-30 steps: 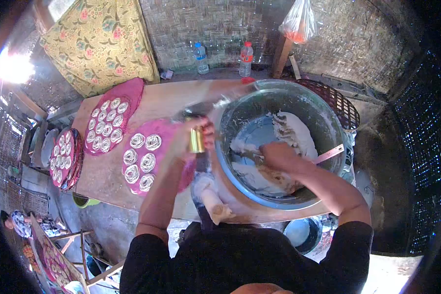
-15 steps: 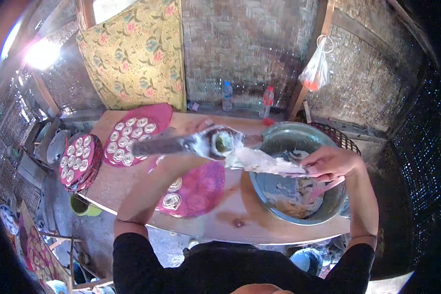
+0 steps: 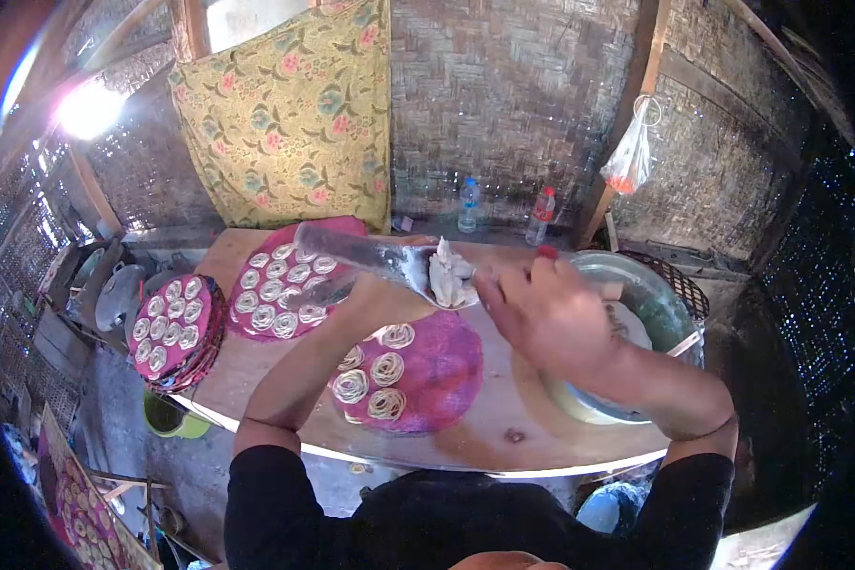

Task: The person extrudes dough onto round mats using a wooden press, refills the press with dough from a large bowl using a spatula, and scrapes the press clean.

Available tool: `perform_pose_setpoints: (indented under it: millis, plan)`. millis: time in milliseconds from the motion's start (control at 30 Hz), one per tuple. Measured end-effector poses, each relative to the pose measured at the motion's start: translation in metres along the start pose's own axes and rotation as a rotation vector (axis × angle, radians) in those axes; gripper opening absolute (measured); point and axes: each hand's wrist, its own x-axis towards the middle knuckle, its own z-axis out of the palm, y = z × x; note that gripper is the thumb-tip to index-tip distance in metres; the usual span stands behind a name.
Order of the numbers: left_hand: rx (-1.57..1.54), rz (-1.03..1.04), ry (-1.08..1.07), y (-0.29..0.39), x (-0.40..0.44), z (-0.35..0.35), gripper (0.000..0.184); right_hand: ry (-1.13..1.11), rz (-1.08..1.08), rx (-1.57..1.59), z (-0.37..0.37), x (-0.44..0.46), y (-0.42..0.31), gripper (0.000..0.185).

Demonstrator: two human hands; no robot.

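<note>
My left hand (image 3: 394, 296) is wrapped round a tube-shaped dough press (image 3: 347, 249), tilted with its wide mouth toward my right. White dough (image 3: 451, 275) is heaped in that mouth. At the edge of the mouth is my right hand (image 3: 551, 313), slightly blurred, its fingers apart and close to the dough; it appears to hold nothing. Below the press lies a pink round mat (image 3: 446, 380) carrying several coiled dough rings (image 3: 387, 369). A large metal basin (image 3: 689, 313) stands behind my right forearm, with pale dough inside partly hidden.
Another pink mat (image 3: 337, 228) with coils lies farther left. Stacked mats (image 3: 204, 351) sit at the table's (image 3: 228, 256) left edge. Two plastic bottles (image 3: 468, 204) stand by the wall. A light stick (image 3: 686, 344) rests at the basin's rim. A plastic bag (image 3: 629, 157) hangs from a post.
My right hand has moved left from over the basin to the press mouth. The dough that stretched out toward that hand is now heaped in the mouth. The view has shifted slightly.
</note>
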Motion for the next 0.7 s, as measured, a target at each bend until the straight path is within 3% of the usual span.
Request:
perform_pose_setpoints:
  millis: [67,100,133,200,233,300,367,500,600,633,700]
  plan:
    - [0.819,0.142,-0.209,0.044,-0.013,-0.017,0.026,-0.051,-0.049,0.002,0.008,-0.007,-0.020,0.041]
    - [0.829,0.145,-0.206,0.029,-0.022,-0.029,0.026,-0.102,-0.098,0.003,0.008,-0.009,-0.028,0.045]
    - [0.524,-0.042,-0.170,0.023,-0.027,-0.043,0.026,-0.075,-0.066,0.058,0.006,-0.011,-0.031,0.050]
    - [1.265,0.080,-0.209,0.031,-0.036,-0.066,0.029,-0.062,-0.017,0.036,-0.013,-0.009,-0.021,0.041]
    - [1.273,0.077,-0.202,0.027,-0.040,-0.079,0.029,-0.060,0.039,0.014,-0.025,-0.004,-0.018,0.033]
    - [1.070,0.038,-0.069,0.004,-0.050,-0.105,0.034,-0.018,0.034,0.014,-0.041,0.019,-0.016,0.032]
    - [0.466,0.132,0.122,-0.010,-0.062,-0.104,0.039,0.006,0.053,0.027,-0.038,0.039,-0.024,0.031]
    - [0.945,0.034,0.046,0.068,-0.062,-0.087,0.041,-0.082,-0.007,0.087,-0.004,0.075,-0.064,0.031]
    - [0.852,0.151,0.112,0.061,-0.075,-0.098,0.043,-0.150,-0.036,0.105,0.003,0.075,-0.080,0.032]
    - [0.440,0.129,0.149,0.046,-0.078,-0.106,0.043,-0.136,-0.034,0.112,0.004,0.073,-0.081,0.029]
    - [0.031,0.113,0.198,0.017,-0.081,-0.131,0.042,-0.070,0.016,0.141,-0.007,0.062,-0.062,0.028]
